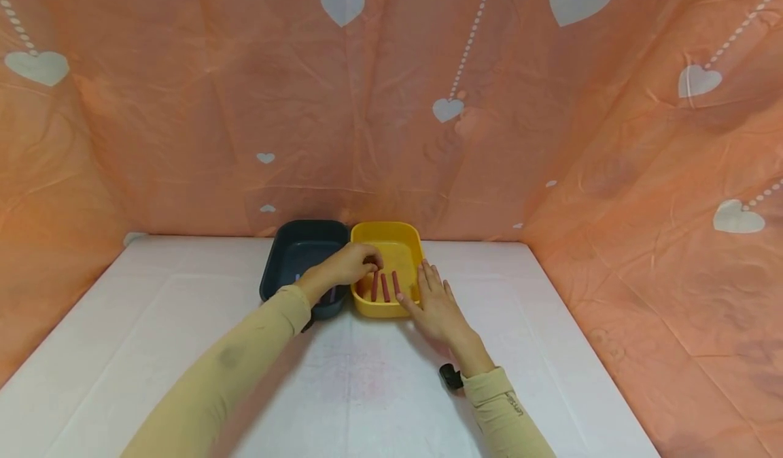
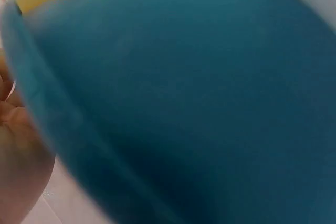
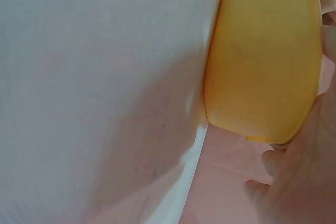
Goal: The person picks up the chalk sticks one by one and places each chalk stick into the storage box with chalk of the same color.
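A yellow tray (image 1: 391,237) stands beside a dark blue tray (image 1: 306,223) at the back of the table. Inside the yellow one, several thin red sticks lie roughly side by side, one red stick (image 1: 385,288) in their middle. My left hand (image 1: 351,264) reaches over the dark tray, its curled fingertips at the far end of the leftmost red stick (image 1: 374,288), which they seem to pinch. My right hand (image 1: 437,308) rests along the yellow tray's right side, fingers straight, thumb near its front corner. In the right wrist view this hand (image 3: 304,177) touches the yellow tray's outside (image 3: 262,61).
Bluish-purple sticks (image 1: 333,293) lie in the dark tray, partly hidden by my left forearm. A white cloth (image 1: 367,390) covers the table. Behind it hangs an orange curtain (image 1: 391,159) with white hearts. A black wrist device (image 1: 450,376) sits at my right cuff.
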### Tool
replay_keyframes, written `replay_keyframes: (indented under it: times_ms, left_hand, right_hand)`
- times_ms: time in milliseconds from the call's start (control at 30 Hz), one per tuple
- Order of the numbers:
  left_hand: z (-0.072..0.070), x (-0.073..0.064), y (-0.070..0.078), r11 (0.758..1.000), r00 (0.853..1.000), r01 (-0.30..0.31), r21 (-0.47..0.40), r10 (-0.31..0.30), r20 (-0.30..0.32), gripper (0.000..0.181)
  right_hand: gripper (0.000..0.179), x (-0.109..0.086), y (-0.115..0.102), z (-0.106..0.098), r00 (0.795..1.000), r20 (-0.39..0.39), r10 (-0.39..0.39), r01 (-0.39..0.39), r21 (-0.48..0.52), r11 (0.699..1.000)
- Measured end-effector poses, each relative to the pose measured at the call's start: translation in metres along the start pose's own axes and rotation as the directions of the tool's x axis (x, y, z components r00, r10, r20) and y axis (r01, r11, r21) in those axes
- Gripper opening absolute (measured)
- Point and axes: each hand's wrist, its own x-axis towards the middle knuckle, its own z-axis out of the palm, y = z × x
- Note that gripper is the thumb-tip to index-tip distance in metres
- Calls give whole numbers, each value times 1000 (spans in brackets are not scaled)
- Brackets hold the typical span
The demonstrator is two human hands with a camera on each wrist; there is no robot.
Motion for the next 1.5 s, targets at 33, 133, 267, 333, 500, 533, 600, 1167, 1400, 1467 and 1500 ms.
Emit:
replay_keyframes:
  times_ms: [33,133,267,333,500,533,600,1167,1400,1467,1500]
  left_hand:
    - [-1,1,0,1000,1000,-2,24,1,10,14]
    - [-3,5,0,996,999,-3,93,-1,37,14]
    - [-5,9,-1,988,998,18,154,-28,59,15]
    - [-5,10,-1,983,998,19,185,-30,59,15]
    - [-2,14,-3,964,999,6,266,-15,33,14]
    - [-1,15,-3,961,1000,5,275,-12,23,14]
    - [3,16,-5,959,1000,2,284,-2,1,14]
    - [16,18,-11,933,992,125,338,-112,-59,17]
    - [18,18,-8,918,989,146,369,-142,-38,14]
    - [18,18,-7,914,989,146,379,-144,-35,13]
    - [18,18,-7,912,989,145,383,-142,-35,12]
  right_hand:
    - [88,0,0,0,1000,-1,-1,1,-2,1000]
    - [88,0,-1,0,1000,0,0,0,-6,1000]
    - [89,0,-2,-2,1000,9,6,-6,-2,1000]
    - [89,0,-3,-2,1000,14,9,-9,1,1000]
    - [88,-1,-3,-2,1000,15,14,-14,0,1000]
    - [88,0,-3,-2,1000,14,15,-15,-1,1000]
    - [88,0,-2,-2,1000,10,14,-14,0,1000]
    - [89,-1,-3,-3,1000,13,15,-15,4,1000]
    - [90,0,-2,-1,1000,12,16,-16,1,1000]
    - [89,0,-2,-1,1000,13,17,-17,-2,1000]
    - [89,0,-3,-1,1000,16,18,-18,-3,1000]
